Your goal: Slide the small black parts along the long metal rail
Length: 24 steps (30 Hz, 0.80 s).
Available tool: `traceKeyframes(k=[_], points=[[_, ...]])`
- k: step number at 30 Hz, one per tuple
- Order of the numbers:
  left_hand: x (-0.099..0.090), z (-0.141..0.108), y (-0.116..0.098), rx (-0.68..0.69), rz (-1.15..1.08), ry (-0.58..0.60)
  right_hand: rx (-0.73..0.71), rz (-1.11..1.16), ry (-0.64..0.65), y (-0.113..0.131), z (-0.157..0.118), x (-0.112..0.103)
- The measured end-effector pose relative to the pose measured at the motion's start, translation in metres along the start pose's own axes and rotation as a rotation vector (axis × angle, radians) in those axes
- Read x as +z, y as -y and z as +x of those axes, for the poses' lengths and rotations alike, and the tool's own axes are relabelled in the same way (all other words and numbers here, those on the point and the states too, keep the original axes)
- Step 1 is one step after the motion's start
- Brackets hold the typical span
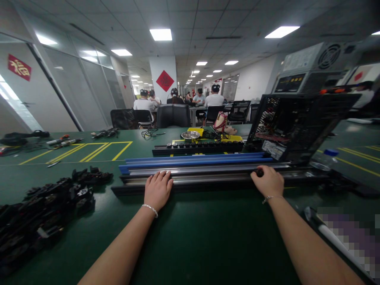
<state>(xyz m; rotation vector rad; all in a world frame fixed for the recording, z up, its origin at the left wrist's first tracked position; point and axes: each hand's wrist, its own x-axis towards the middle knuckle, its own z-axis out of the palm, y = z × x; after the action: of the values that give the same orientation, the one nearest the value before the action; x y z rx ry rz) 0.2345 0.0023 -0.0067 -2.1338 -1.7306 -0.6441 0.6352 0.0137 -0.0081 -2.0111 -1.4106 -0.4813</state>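
A metal dish (190,135), contents unclear, sits near the bench's (208,237) far edge, beyond rails (208,180) under the open left hand (157,190) and the right hand (270,182), pinching a black part (260,172).

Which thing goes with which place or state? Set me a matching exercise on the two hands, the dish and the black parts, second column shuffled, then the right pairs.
Column one
1. left hand
2. right hand
3. dish
4. black parts

Column two
A. heaped to the left of the rails
B. thumb and fingers around a dark piece
C. beyond the blue rail
D. palm down on the rails

Right pairs: 1-D, 2-B, 3-C, 4-A
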Motion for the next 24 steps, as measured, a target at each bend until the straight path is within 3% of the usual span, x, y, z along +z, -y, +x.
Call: traceKeyframes(k=[16, 24], points=[[-0.002, 0.001, -0.002, -0.011, -0.011, 0.011, -0.100, 0.058, 0.002, 0.019, -0.004, 0.001], [-0.001, 0.001, -0.001, -0.003, -0.005, 0.006, -0.083, 0.090, 0.011, 0.022, -0.003, -0.003]])
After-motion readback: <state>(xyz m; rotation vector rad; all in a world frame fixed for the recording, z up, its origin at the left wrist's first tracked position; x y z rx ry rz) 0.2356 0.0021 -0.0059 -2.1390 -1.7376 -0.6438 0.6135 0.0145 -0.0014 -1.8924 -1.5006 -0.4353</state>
